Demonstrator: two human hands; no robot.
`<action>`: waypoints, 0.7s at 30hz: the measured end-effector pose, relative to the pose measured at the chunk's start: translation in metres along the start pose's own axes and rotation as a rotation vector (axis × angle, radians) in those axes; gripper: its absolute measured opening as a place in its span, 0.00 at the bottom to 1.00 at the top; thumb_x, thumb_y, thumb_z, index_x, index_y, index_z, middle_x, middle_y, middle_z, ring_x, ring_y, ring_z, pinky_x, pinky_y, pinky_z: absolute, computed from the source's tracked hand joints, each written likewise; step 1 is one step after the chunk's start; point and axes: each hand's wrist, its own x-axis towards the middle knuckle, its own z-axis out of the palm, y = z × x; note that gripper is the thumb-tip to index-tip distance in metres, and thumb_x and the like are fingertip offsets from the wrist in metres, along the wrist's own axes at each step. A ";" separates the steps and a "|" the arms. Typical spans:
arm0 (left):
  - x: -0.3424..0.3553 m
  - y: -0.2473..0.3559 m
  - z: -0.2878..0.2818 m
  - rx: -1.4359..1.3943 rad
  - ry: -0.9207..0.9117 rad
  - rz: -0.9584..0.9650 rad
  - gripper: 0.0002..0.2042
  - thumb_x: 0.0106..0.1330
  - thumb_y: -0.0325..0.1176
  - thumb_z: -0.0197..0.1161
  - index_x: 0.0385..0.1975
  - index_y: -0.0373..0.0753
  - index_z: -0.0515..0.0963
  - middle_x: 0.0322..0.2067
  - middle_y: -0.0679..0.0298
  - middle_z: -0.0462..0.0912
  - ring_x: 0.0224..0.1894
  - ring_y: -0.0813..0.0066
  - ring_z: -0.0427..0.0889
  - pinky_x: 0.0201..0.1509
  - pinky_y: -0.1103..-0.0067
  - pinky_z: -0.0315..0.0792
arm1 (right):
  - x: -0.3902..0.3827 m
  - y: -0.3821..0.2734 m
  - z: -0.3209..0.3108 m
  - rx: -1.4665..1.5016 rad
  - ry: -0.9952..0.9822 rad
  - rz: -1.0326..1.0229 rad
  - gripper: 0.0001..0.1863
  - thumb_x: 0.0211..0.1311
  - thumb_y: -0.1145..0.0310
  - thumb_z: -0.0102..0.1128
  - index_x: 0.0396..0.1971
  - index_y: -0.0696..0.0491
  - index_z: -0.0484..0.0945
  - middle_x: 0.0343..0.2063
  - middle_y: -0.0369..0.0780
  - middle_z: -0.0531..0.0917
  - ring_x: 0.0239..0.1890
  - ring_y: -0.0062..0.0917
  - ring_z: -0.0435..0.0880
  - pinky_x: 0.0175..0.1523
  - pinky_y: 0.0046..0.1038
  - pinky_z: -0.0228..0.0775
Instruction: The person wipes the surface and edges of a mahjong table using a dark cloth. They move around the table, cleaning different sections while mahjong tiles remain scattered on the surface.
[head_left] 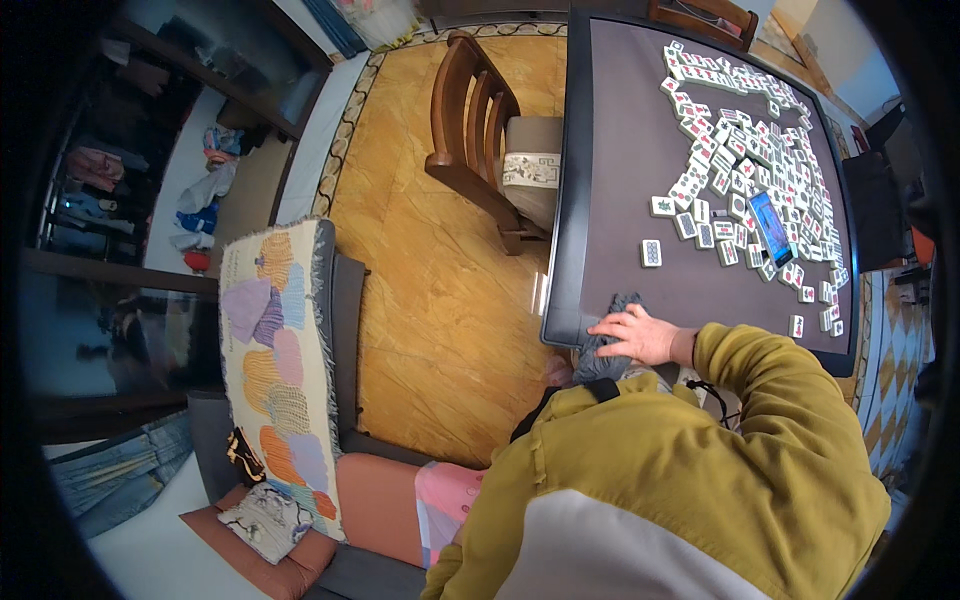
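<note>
My right hand point(640, 335), in a mustard-yellow sleeve, rests on a shaggy grey cloth point(602, 365) at the table's near left corner, fingers spread and slightly bent over it. A small patch of skin point(555, 368), possibly my left hand, shows below the table edge beside the cloth, mostly hidden by cloth and jacket. The dark-topped table point(625, 140) carries many scattered mahjong tiles point(700, 150), some in rows along the far side. A smartphone point(770, 228) with a lit screen lies on the tiles at the right.
A wooden chair point(460, 140) stands at the table's left side, another chair point(700, 22) at the far end. A sofa point(375, 500) with a patterned throw point(275, 340) and cushion point(262, 520) fills the lower left. Glass sliding doors point(120, 320) line the left wall.
</note>
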 end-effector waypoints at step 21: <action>0.200 0.210 -0.238 0.366 -0.254 0.033 0.15 0.74 0.35 0.62 0.54 0.35 0.79 0.44 0.57 0.86 0.46 0.71 0.84 0.52 0.77 0.76 | 0.006 -0.046 0.024 0.029 0.293 0.401 0.33 0.49 0.65 0.68 0.59 0.32 0.73 0.70 0.35 0.66 0.72 0.32 0.64 0.68 0.56 0.54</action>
